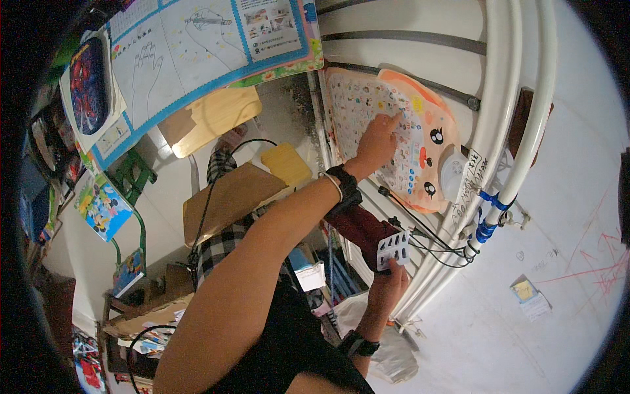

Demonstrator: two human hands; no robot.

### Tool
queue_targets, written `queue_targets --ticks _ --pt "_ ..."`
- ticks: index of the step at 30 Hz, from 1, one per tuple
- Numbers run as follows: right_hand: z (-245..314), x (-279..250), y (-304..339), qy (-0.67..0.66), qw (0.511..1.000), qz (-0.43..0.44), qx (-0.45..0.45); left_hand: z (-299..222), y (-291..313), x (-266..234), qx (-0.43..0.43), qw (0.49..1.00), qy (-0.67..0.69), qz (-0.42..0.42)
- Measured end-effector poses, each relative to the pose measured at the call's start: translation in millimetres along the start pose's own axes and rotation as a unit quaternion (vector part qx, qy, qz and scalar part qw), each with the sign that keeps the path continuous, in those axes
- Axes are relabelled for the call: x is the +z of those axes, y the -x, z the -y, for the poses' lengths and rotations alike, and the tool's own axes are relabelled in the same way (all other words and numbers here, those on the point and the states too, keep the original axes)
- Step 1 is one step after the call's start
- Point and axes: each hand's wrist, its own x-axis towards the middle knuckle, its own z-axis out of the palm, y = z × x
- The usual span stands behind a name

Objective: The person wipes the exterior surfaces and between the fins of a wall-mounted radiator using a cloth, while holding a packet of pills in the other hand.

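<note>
My left hand reaches across to a peach, animal-faced board covered with small coloured pictures. Its index finger is stretched out and touches, or nearly touches, the printed surface; the other fingers are partly curled. Lower down, my right hand pinches the lower edge of a small white card with rows of dark shapes. Whether it is a sticker sheet or a blister pack I cannot tell. A dark red cloth-like piece lies just behind the card. Both wrists wear dark bands.
White metal rails run beside the board, with black cables and blue tape on them. A desk with a blue-bordered mat carries a dark pencil case. A wooden stool stands below; a scribbled white wall is at right.
</note>
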Motion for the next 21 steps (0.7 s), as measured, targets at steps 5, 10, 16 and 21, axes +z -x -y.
queue_targets --ticks 5,10,16,21 --pt "-1.4 -3.2 -1.5 0.087 0.996 -0.010 -0.013 -2.7 -0.8 14.0 -0.040 0.996 0.022 0.070" --pt "-1.3 4.6 -1.6 -0.002 1.000 0.002 -0.011 5.9 -2.3 10.8 -0.019 0.995 0.018 0.093" --pt "-3.9 0.1 -2.7 -0.021 1.000 -0.008 0.018 -6.8 3.1 -18.8 -0.056 0.991 0.079 0.094" --pt "-12.0 -13.4 -3.2 -0.034 0.999 -0.029 0.023 5.2 2.1 -21.1 -0.077 0.996 0.044 0.029"
